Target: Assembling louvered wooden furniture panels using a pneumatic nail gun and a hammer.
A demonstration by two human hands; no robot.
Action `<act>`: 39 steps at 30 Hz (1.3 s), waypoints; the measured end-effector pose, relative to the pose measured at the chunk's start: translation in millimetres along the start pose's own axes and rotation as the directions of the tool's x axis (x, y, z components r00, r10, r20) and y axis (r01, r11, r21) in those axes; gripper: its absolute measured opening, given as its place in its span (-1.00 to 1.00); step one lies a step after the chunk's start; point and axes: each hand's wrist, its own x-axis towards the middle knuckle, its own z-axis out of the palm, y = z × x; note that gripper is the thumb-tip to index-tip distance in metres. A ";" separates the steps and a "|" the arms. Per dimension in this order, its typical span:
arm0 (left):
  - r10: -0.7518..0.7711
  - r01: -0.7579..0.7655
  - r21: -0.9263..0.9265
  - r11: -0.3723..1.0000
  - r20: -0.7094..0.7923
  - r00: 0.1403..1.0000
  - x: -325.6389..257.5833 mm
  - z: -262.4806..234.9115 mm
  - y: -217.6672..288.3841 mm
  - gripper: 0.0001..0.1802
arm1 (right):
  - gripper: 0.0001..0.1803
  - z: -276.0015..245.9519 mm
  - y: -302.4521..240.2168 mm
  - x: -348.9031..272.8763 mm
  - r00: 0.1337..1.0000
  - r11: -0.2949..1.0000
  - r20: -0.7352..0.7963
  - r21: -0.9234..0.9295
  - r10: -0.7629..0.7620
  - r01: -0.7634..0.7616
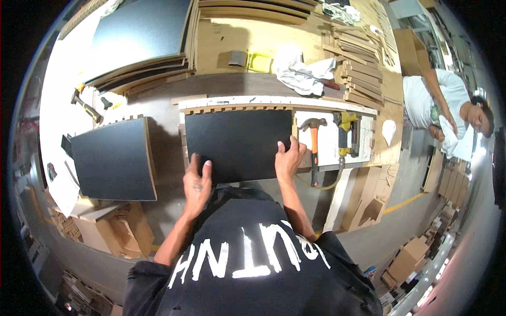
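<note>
In front of me a rectangular black board (237,142) lies at the bench's near edge. My left hand (197,184) grips its near left corner, thumb on the top face. On the right edge my right hand (289,157) is closed, thumb over the top and fingers at the side; whatever is under the board is hidden. Just right of that hand lie a claw hammer (314,145) with an orange handle and a yellow-and-black nail gun (346,134) with a hose. Along the board's far edge runs a notched wooden strip (240,109).
Another black panel (113,160) stands at the left, near a second hammer (87,108). Large black boards (142,34) are stacked at the back left. Wooden strips (362,79) and a white cloth (305,68) lie at the back right. A person (437,102) is at the far right.
</note>
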 end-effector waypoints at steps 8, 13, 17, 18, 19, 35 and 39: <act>0.664 -0.631 0.578 0.517 0.194 0.722 103.7 105.4 35.4 -0.16 | -0.47 -2.0 -12.4 3.7 0.997 0.996 -0.014 -0.061 -0.073 0.072; 0.605 -0.587 0.651 0.481 0.238 0.760 135.6 121.3 43.0 -0.19 | -0.31 9.6 -0.5 -32.2 0.784 0.805 0.282 -0.059 -0.553 0.590; 0.575 -0.552 0.680 0.482 0.230 0.785 140.2 123.8 43.7 -0.23 | -0.33 17.9 -0.9 -27.1 0.790 0.825 0.335 -0.060 -0.514 0.562; 0.562 -0.543 0.687 0.483 0.232 0.794 141.1 123.4 44.6 -0.23 | -0.35 20.1 -0.3 -25.6 0.787 0.818 0.328 -0.068 -0.522 0.571; 0.551 -0.539 0.690 0.483 0.239 0.800 141.6 122.5 46.4 -0.23 | -0.36 22.6 -0.1 -23.2 0.786 0.811 0.318 -0.077 -0.531 0.580; 0.521 -0.264 0.592 0.761 -0.316 0.793 99.7 41.0 8.4 -0.19 | -0.15 13.2 -33.6 52.8 0.999 0.990 0.040 -0.143 0.007 -0.001; 0.187 -0.141 0.202 0.969 -0.229 0.955 110.5 -3.9 -26.7 -0.30 | -0.36 28.2 -12.1 92.6 0.994 0.996 0.068 -0.036 0.080 -0.078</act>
